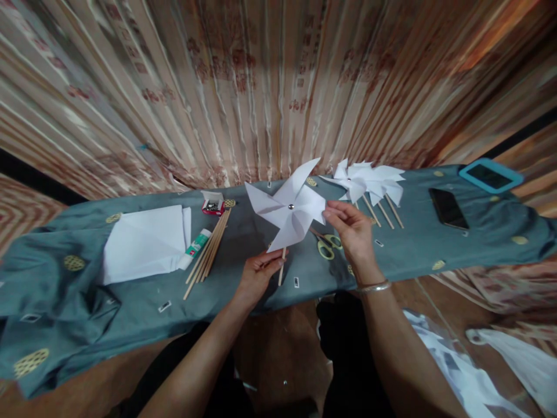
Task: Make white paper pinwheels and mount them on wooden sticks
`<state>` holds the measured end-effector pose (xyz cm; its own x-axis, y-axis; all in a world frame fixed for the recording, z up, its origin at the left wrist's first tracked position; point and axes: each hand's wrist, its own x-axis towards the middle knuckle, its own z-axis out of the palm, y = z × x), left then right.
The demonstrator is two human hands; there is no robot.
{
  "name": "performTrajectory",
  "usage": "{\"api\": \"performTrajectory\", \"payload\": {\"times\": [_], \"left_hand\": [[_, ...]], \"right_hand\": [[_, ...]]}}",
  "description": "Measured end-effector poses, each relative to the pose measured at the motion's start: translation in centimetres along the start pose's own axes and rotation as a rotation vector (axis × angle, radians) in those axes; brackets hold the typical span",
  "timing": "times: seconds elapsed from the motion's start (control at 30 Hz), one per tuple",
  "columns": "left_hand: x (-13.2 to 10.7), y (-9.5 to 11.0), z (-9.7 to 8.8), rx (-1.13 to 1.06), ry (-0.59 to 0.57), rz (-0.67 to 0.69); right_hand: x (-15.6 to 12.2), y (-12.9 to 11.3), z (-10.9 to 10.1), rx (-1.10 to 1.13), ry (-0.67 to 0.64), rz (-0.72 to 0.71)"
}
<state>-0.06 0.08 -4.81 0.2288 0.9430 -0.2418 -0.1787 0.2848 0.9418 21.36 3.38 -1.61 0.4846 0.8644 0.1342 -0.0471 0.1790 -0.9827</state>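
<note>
A white paper pinwheel (285, 212) with a shiny round pin at its centre is held up over the middle of the table. My left hand (260, 273) is closed round its thin wooden stick, just below the paper. With thumb and fingers my right hand (350, 226) pinches the tip of the blade on the right side. Yellow-handled scissors (327, 248) lie on the cloth behind the pinwheel, close to my right hand. Part of the scissors is hidden by the paper.
Left lie white paper sheets (143, 244), a glue stick (195, 248), wooden sticks (209, 252) and a small red box (213, 204) of metal pins. Right are several finished pinwheels (369, 180), a phone (448, 208) and a blue-framed device (491, 175). A curtain (261, 87) hangs behind the cloth-covered table (248, 232).
</note>
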Motion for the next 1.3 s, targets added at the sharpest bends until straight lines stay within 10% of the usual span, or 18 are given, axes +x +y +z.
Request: {"api": "performTrajectory", "payload": {"times": [1.3], "left_hand": [[0.6, -0.2, -0.8, 0.057, 0.047, 0.1]], "right_hand": [[-4.6, -0.5, 3.5, 0.138, -0.273, 0.35]]}}
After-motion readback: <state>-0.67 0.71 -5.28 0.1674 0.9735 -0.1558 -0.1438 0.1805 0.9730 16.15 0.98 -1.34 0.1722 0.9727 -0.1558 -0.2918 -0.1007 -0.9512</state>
